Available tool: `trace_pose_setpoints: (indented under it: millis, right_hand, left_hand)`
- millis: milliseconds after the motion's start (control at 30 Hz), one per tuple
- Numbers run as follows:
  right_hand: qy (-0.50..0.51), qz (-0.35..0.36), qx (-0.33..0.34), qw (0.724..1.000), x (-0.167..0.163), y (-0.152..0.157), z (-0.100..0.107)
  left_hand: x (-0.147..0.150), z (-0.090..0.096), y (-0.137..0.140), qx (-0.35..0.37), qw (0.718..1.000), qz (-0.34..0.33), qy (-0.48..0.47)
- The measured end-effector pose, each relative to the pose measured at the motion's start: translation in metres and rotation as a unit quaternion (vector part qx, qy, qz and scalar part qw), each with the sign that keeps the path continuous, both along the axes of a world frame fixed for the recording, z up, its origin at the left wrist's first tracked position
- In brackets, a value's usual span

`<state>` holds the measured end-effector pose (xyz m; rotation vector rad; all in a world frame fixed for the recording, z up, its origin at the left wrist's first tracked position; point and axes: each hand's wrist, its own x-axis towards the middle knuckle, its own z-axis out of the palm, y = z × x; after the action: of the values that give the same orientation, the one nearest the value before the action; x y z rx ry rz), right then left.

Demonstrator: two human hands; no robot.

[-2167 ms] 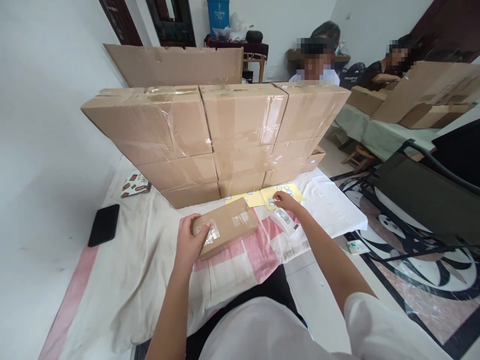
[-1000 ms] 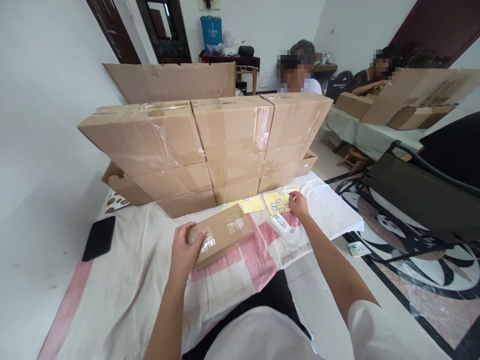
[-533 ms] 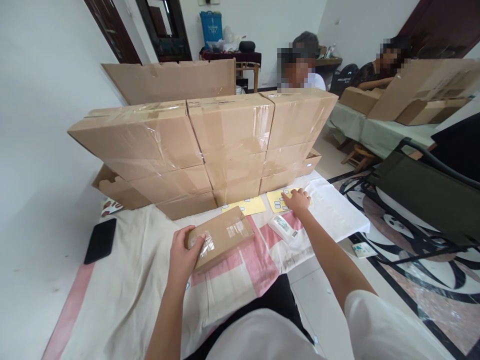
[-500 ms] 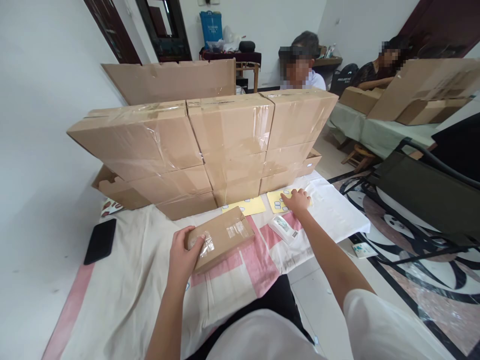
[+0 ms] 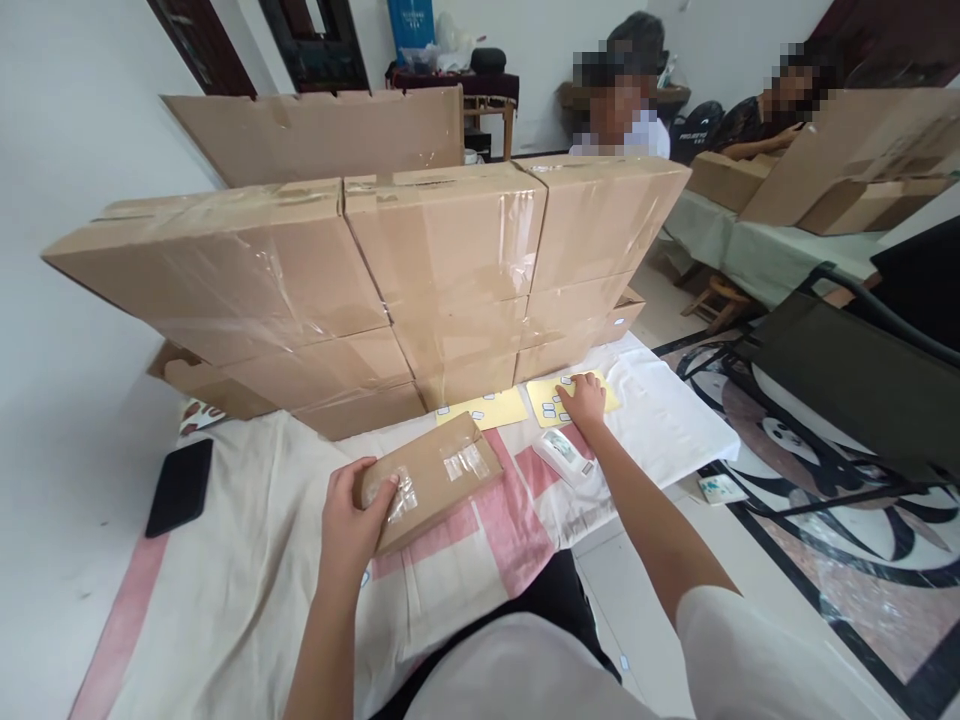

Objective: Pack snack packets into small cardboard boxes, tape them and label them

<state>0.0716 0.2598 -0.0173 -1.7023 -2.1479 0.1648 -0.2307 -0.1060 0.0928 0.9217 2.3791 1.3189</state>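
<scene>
A small taped cardboard box lies at a slant on the cloth in front of me. My left hand grips its left end, thumb on top over the clear tape and fingers along the far side. Over a yellow sheet dotted with small white blue-edged stickers rests my right hand, its fingers bent and a little apart, tips touching the sheet. No sticker shows in those fingers. Another yellow sheet with similar stickers lies partly behind the box. Just below the right hand sits a white packet or device.
Stacked taped cartons form a wall along the table's far side. A black phone lies at the left edge. Beyond the cartons sits one person, and another farther right. A dark folding chair stands on the right.
My view has tilted and shifted slightly. The right hand has drawn back a little across the yellow sheet, its fingers more bent. The left hand keeps its hold on the box.
</scene>
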Motion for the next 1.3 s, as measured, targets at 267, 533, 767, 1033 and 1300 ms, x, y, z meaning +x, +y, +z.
trace_pose_setpoints:
  millis: [267,533,767,1033,1300]
  right_hand:
    - [0.046,0.063,0.001,0.997,0.004,-0.001,0.001]
    - [0.106,0.102,-0.002,0.989,0.005,-0.001,0.000]
    - [0.201,0.094,-0.003,0.975,0.009,0.002,0.000]
    - [0.277,0.028,0.011,0.960,0.013,0.003,0.001]
    - [0.324,-0.002,-0.004,0.946,0.014,0.004,-0.005]
  left_hand:
    - [0.003,0.003,0.000,-0.001,1.000,0.009,0.007]
    - [0.002,0.003,0.000,-0.007,1.000,0.008,0.012]
    - [0.002,0.002,0.000,-0.006,1.000,0.011,0.010]
    - [0.000,0.001,0.001,-0.023,0.999,0.013,0.027]
    - [0.001,0.002,0.001,-0.026,0.999,0.018,0.037]
